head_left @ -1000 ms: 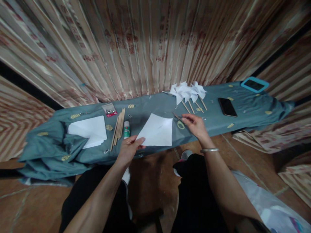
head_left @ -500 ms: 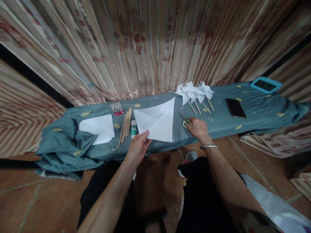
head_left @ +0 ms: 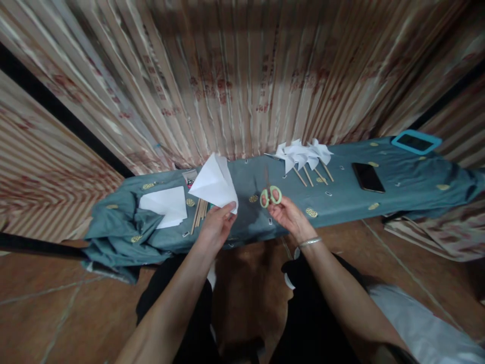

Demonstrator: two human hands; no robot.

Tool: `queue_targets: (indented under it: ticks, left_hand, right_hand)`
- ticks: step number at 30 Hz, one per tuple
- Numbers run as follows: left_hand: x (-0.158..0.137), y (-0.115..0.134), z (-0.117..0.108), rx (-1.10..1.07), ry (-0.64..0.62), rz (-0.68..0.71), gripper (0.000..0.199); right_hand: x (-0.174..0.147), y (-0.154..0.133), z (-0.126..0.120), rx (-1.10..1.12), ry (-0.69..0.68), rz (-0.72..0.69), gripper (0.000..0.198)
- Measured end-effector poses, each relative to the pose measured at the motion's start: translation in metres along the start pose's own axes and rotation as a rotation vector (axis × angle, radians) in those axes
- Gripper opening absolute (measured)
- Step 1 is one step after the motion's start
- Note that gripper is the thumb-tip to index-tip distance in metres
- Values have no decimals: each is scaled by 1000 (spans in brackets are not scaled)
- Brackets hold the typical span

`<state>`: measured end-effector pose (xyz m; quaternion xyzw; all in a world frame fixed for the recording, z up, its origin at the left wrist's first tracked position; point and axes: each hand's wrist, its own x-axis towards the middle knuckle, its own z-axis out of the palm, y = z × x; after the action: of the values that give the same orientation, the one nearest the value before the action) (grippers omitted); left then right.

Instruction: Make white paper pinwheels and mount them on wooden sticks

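A creased white sheet of paper is pinched at its lower right corner by my left hand, raised above the cloth. My right hand holds a pair of scissors with pale green handles, the blades pointing away from me. Scissors and paper are apart. Behind the sheet lie a bundle of wooden sticks and a small packet, both partly hidden by it. The glue stick is almost wholly covered.
White paper pinwheels on sticks lie at the back right of the cloth-covered table. Farther right are a black phone and a blue-framed tablet. A stack of white paper lies at the left, partly under bunched cloth.
My right hand has lifted the scissors off the table and brought them left, toward the middle. The sheet in my left hand has moved left and tilted.
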<state>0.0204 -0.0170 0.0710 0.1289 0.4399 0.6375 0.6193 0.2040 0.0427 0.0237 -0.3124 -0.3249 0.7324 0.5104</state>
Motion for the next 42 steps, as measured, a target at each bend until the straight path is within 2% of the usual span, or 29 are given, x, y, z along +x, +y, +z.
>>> queue_targets:
  ticks: [6,14,19,26,29,34,38,42]
  left_hand:
    - [18,12,14,167,-7,136,31]
    - [32,-28,10,233,-8,108,40]
    - [35,-37,3,307,-57,123,42]
    - [34,-22,-2,260,-71,78,38]
    - [33,-19,-2,236,-73,106,37]
    - [42,-13,-8,246,18,267,43]
    - [52,1,-14,239,109,338,52]
    - [52,8,-15,222,106,357,49]
  right_hand:
    - [-3,3,22,13,-9,0,47]
    - [8,11,28,-161,112,-81,58]
    - [14,15,31,-229,144,-111,48]
    - [16,21,37,-254,149,-88,46]
    - [12,20,40,-263,134,-74,46]
    - [-5,21,40,-371,62,-46,45]
    - [-26,36,34,-554,-105,-8,45]
    - [-42,51,31,-681,-295,77,43]
